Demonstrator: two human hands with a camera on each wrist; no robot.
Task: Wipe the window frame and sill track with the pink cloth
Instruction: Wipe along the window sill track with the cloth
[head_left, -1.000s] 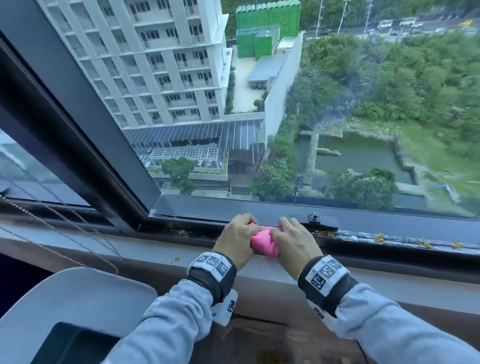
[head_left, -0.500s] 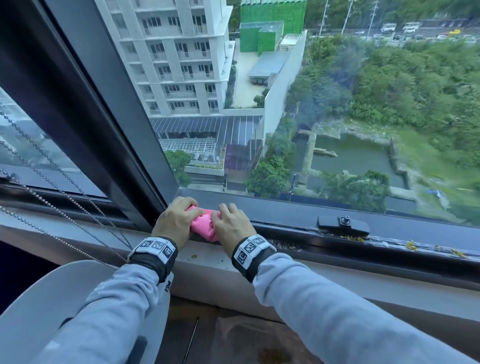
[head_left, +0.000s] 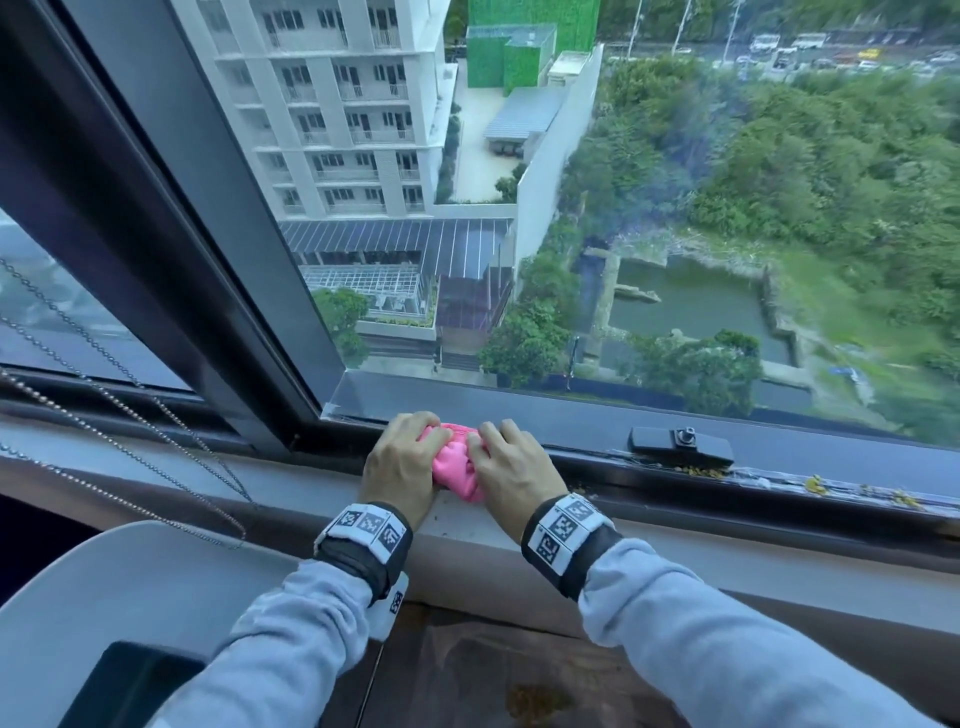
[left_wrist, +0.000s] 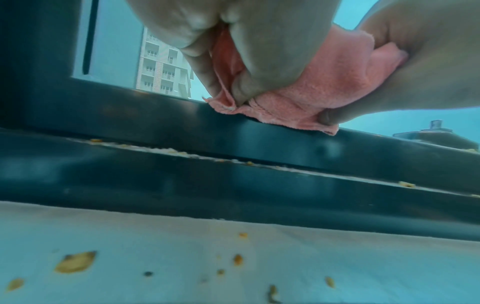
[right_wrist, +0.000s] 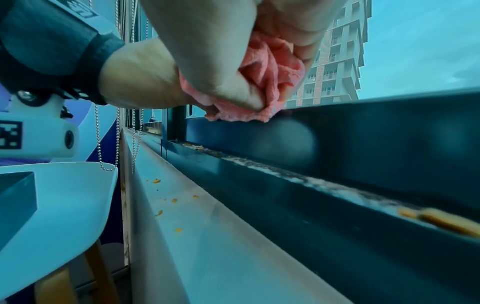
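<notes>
Pink terry cloth (head_left: 456, 467) (left_wrist: 324, 90) (right_wrist: 270, 67) – bunched into a wad, pressed down onto the top edge of the dark metal lower window frame (head_left: 571, 415) (left_wrist: 155, 115). Was clutched from both sides: left hand (head_left: 400, 467) (left_wrist: 246, 41) with fingers curled round the wad's left half, right hand (head_left: 511, 475) (right_wrist: 213, 51) with thumb and fingers closed on its right half, knuckles nearly touching across the top. Hung with its hemmed lower edge lapping the frame's lip, as seen from the left wrist.

Stood a little right of the corner where the frame met the dark upright post (head_left: 218, 291), between that corner and the black window latch (head_left: 680, 446). Had lain just beside the latch a second earlier, then tight in the corner half a second earlier – so swept left and came part of the way back. Grip of both hands unchanged throughout.

Below the cloth, the dark grooved sill track (head_left: 649, 480) (left_wrist: 259, 164) (right_wrist: 311, 181) held pale grit and yellow crumbs (head_left: 813, 484) (right_wrist: 441, 222), thickest right of the latch. More yellow flecks (left_wrist: 75, 262) lay on the pale flat sill ledge (head_left: 311, 483) (right_wrist: 207, 236) under the wrists. At left, a beaded metal blind chain (head_left: 130, 410) drooped over the ledge above a white moulded chair (head_left: 130, 587).
</notes>
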